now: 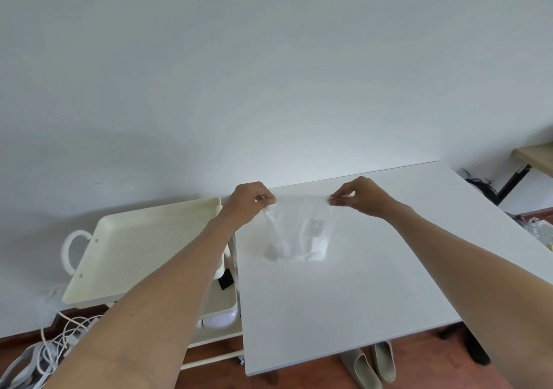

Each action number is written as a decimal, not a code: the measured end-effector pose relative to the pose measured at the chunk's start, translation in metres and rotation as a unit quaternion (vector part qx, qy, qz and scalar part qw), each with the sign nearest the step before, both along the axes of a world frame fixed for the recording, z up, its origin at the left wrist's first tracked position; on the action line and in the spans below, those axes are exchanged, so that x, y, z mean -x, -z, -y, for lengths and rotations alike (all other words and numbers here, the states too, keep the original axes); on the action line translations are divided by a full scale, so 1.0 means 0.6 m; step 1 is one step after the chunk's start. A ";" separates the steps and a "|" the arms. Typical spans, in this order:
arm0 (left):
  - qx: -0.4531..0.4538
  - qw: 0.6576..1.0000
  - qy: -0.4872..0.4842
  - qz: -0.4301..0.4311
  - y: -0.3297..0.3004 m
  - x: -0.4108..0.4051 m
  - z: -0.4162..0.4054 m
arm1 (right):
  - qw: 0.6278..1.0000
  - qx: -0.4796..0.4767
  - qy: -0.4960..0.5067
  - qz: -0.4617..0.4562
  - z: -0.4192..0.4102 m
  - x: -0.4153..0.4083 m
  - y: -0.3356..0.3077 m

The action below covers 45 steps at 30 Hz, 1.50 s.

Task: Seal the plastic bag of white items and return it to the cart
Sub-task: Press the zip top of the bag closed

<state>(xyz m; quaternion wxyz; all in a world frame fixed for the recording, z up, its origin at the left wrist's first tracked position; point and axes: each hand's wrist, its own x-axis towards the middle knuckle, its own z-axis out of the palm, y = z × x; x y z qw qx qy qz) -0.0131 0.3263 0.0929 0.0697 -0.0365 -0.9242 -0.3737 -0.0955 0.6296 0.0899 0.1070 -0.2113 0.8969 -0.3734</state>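
Left of the counter [344, 299] stands the cart [143, 248], its cream top tray perforated, with a loop handle on its far-left end and a lower shelf beneath; cables [57, 343] lie tangled on the floor below it. At the counter's left edge the left hand [250, 201] pinches the top left corner of the plastic bag [299, 233], its grip closed on the film. From that strip the bag hangs with its bottom resting on the counter, the white items [314, 239] settled low inside. Further right, the right hand [359, 197] pinches the other top corner, stretching the mouth taut between both grips. I judge the bag light, limp and slippery; the stiffer zip strip is the best hold for pressing it shut.
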 end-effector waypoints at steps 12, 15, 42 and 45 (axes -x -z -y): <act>-0.008 0.999 0.000 -0.034 -0.014 0.005 -0.009 | 0.996 0.084 0.017 0.024 -0.015 -0.002 -0.010; -0.035 0.999 -0.013 -0.021 0.001 -0.001 -0.012 | 0.996 0.083 0.016 0.035 -0.019 -0.005 -0.007; 0.140 0.986 0.061 0.059 -0.011 0.012 0.063 | 0.993 -0.103 0.007 -0.052 -0.024 -0.006 -0.024; 0.066 0.996 0.018 0.056 0.002 0.010 0.056 | 0.995 -0.085 0.028 -0.037 -0.021 -0.001 -0.016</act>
